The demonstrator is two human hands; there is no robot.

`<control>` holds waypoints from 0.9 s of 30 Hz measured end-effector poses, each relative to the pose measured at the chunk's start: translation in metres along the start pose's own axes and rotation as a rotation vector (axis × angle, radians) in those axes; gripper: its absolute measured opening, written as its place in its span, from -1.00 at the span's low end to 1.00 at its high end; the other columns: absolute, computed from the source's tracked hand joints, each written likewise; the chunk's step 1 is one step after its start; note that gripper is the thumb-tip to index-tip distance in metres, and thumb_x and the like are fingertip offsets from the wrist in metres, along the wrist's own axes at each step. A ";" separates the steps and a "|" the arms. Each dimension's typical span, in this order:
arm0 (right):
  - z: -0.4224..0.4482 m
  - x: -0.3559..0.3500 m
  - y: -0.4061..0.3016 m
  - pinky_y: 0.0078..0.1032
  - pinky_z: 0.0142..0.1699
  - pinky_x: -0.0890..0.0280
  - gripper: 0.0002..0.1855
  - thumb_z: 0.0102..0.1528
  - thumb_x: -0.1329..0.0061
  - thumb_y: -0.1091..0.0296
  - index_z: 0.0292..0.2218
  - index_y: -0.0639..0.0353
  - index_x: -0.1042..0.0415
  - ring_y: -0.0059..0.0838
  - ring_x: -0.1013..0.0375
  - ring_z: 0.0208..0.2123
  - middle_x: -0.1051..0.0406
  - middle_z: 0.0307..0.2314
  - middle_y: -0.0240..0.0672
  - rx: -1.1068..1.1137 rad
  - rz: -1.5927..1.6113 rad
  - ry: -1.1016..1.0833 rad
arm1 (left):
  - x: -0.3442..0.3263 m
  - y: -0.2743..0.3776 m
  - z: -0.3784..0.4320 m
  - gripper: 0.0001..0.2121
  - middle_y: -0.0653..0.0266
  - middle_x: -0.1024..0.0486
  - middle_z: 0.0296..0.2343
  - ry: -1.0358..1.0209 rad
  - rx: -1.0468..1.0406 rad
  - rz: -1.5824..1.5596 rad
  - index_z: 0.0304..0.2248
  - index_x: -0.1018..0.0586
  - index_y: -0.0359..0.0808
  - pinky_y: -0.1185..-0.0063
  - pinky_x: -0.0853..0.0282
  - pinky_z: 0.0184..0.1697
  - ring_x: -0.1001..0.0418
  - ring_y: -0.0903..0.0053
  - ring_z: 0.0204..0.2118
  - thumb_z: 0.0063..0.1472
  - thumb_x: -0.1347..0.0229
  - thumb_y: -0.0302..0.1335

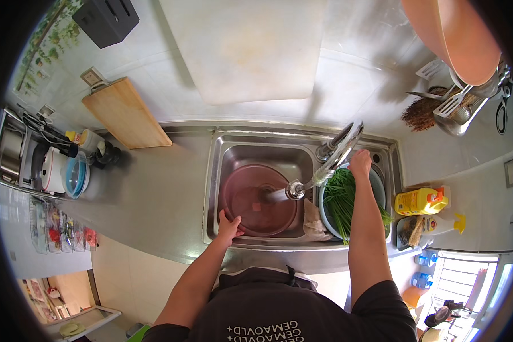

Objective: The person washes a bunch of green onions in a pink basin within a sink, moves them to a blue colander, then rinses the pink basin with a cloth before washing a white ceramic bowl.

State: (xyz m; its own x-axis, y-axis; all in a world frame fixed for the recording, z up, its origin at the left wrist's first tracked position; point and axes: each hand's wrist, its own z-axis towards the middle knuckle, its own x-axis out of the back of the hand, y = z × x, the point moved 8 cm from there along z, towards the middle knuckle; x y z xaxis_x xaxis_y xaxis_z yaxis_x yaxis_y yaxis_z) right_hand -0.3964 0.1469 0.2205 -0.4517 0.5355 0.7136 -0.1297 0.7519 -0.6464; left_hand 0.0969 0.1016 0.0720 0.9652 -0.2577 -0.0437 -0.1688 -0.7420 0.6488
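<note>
A reddish-brown plastic basin (pixel 278 222) sits in the left bowl of the steel sink, with water running into it from the faucet (pixel 295 190). My left hand (pixel 229 225) holds its near-left rim, fingers spread. In the right bowl stands a light blue basin (pixel 322 209) heaped with long green chives or similar stalks (pixel 340 194). Above its far rim, beside the faucet's base, is my right hand (pixel 360 162) with curled fingers. What those fingers touch is hidden. A beige cloth (pixel 314 220) drapes over the divider between the bowls.
Right of the sink stand a yellow detergent bottle (pixel 417 201), a spray bottle (pixel 442 224) and a tray with a sponge (pixel 414 231). Utensils (pixel 457 102) hang at upper right. A wooden cutting board (pixel 126 115) leans on the wall at left, near stacked containers (pixel 72 175).
</note>
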 end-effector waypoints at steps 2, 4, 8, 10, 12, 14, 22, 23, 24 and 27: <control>-0.004 -0.002 -0.001 -0.35 -0.20 -0.34 -0.57 0.16 0.39 0.22 -0.13 0.47 -0.18 -0.12 -0.40 -0.24 -0.35 -0.32 0.11 0.020 -0.039 -0.024 | 0.004 0.000 -0.001 -0.40 0.19 -0.26 -0.20 0.022 -0.009 0.000 0.07 0.06 -0.09 0.49 -0.46 -0.52 -0.41 0.49 -0.53 0.13 -0.02 -0.47; -0.005 0.005 0.009 -0.31 -0.19 -0.32 -0.56 0.17 0.40 0.20 -0.11 0.46 -0.17 -0.13 -0.39 -0.22 -0.35 -0.32 0.10 0.035 -0.076 -0.026 | -0.003 0.002 0.000 -0.38 0.21 -0.29 -0.24 -0.011 -0.004 0.009 0.08 0.09 -0.05 0.48 -0.45 -0.47 -0.41 0.50 -0.52 0.13 -0.03 -0.45; -0.030 0.005 0.026 -0.29 -0.16 -0.28 -0.57 0.07 0.25 0.32 -0.06 0.37 -0.18 -0.13 -0.39 -0.23 -0.36 -0.28 0.00 0.360 -0.153 0.174 | -0.005 0.000 0.000 -0.35 0.23 -0.34 -0.30 -0.024 0.004 0.000 0.09 0.12 0.00 0.47 -0.45 -0.44 -0.41 0.52 -0.50 0.13 -0.04 -0.43; -0.056 -0.013 0.031 -0.36 -0.14 -0.27 -0.49 -0.05 0.14 0.41 -0.03 0.33 -0.17 -0.19 -0.39 -0.21 -0.37 -0.25 -0.07 0.449 -0.063 -0.022 | -0.002 -0.002 0.003 -0.35 0.24 -0.34 -0.31 -0.021 -0.005 0.005 0.09 0.12 -0.01 0.47 -0.45 -0.44 -0.41 0.52 -0.50 0.13 -0.04 -0.43; -0.092 -0.033 0.026 -0.42 -0.10 -0.26 -0.40 -0.13 0.04 0.46 -0.01 0.30 -0.17 -0.27 -0.37 -0.17 -0.35 -0.21 -0.11 0.493 0.075 -0.249 | 0.001 -0.004 0.004 -0.34 0.24 -0.34 -0.32 -0.017 -0.012 0.012 0.09 0.12 -0.01 0.47 -0.45 -0.44 -0.41 0.52 -0.50 0.13 -0.04 -0.43; -0.141 -0.045 0.004 -0.43 -0.08 -0.25 -0.36 -0.16 -0.06 0.45 -0.01 0.27 -0.19 -0.32 -0.34 -0.13 -0.33 -0.17 -0.15 0.544 0.177 -0.386 | -0.002 -0.002 0.001 -0.34 0.24 -0.34 -0.33 -0.051 0.001 0.006 0.10 0.12 -0.02 0.47 -0.45 -0.43 -0.41 0.52 -0.50 0.12 -0.04 -0.44; -0.207 -0.075 -0.054 -0.35 -0.08 -0.22 -0.38 -0.11 -0.07 0.46 0.00 0.16 -0.17 -0.09 -0.30 -0.14 -0.28 -0.16 -0.05 0.674 0.175 -0.294 | -0.002 -0.007 0.009 -0.36 0.23 -0.34 -0.33 -0.061 -0.005 -0.061 0.09 0.10 -0.04 0.50 -0.46 -0.51 -0.43 0.49 -0.56 0.11 -0.02 -0.50; -0.208 -0.079 -0.056 -0.35 -0.08 -0.22 -0.38 -0.11 -0.07 0.46 0.00 0.16 -0.17 -0.09 -0.30 -0.14 -0.28 -0.16 -0.05 0.677 0.177 -0.292 | -0.001 -0.008 0.012 -0.36 0.23 -0.33 -0.32 -0.072 -0.004 -0.067 0.09 0.10 -0.04 0.48 -0.46 -0.49 -0.43 0.48 -0.54 0.12 -0.02 -0.50; -0.208 -0.079 -0.057 -0.33 -0.07 -0.22 -0.39 -0.11 -0.07 0.45 0.00 0.16 -0.18 -0.07 -0.30 -0.14 -0.28 -0.16 -0.05 0.721 0.153 -0.233 | -0.003 -0.007 0.013 -0.36 0.23 -0.33 -0.32 -0.080 -0.004 -0.063 0.09 0.10 -0.04 0.48 -0.46 -0.49 -0.43 0.48 -0.54 0.12 -0.02 -0.50; -0.206 -0.084 -0.058 -0.29 -0.06 -0.21 -0.38 -0.11 -0.08 0.43 0.00 0.16 -0.18 -0.01 -0.28 -0.13 -0.27 -0.15 -0.02 0.764 0.134 -0.162 | -0.009 -0.005 0.020 -0.37 0.21 -0.28 -0.20 -0.087 0.000 -0.030 0.09 0.09 -0.03 0.44 -0.47 -0.42 -0.43 0.41 -0.41 0.12 -0.01 -0.50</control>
State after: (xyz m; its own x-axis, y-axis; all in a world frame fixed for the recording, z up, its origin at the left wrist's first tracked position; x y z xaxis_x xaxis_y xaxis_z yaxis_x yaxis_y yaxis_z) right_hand -0.1692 0.1369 0.2535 -0.6213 0.4961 0.6066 -0.6088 0.1817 -0.7722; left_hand 0.0854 0.0954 0.0542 0.9489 -0.2879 -0.1291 -0.1398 -0.7504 0.6461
